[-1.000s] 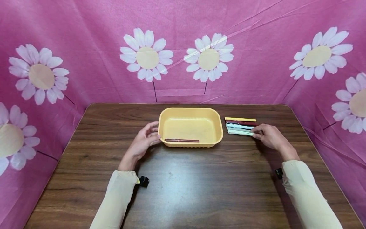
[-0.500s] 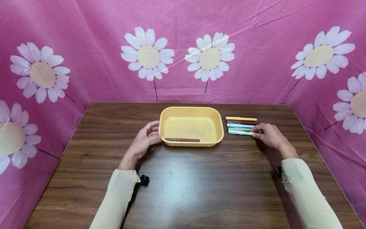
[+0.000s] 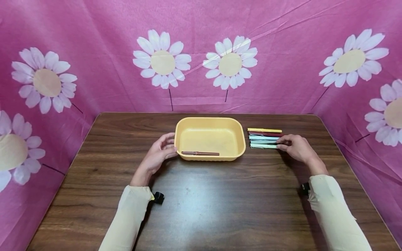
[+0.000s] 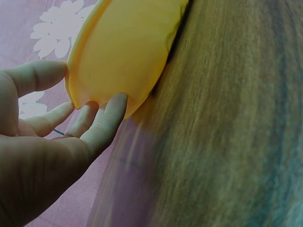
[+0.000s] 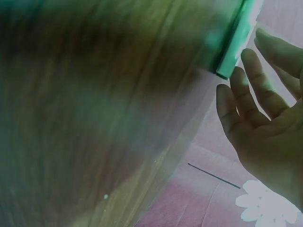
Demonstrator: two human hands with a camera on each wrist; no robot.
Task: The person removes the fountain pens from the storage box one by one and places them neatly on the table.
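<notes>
My left hand (image 3: 158, 151) touches the left end of a yellow plastic tray (image 3: 178, 139), its fingertips spread along the outer wall in the left wrist view. A dark red pen (image 3: 200, 153) lies in the tray along its near wall. To the right of the tray, several pens lie side by side: a yellow pen (image 3: 265, 130), a dark red pen (image 3: 265, 134), a light blue pen (image 3: 263, 138), a teal pen (image 3: 262, 142) and a mint green pen (image 3: 263, 146). At the right ends of the nearer pens is my right hand (image 3: 296, 148), fingers loosely extended.
Everything stands on a brown wood-grain table (image 3: 201, 202). A pink cloth (image 3: 194, 21) printed with white flowers hangs behind the table and along both sides. Black wrist straps (image 3: 158, 198) show at the cuffs of both light sleeves.
My right fingers have shifted slightly at the pens' ends, and the teal pen shows more clearly between its neighbours. My left hand and the tray keep their places.
</notes>
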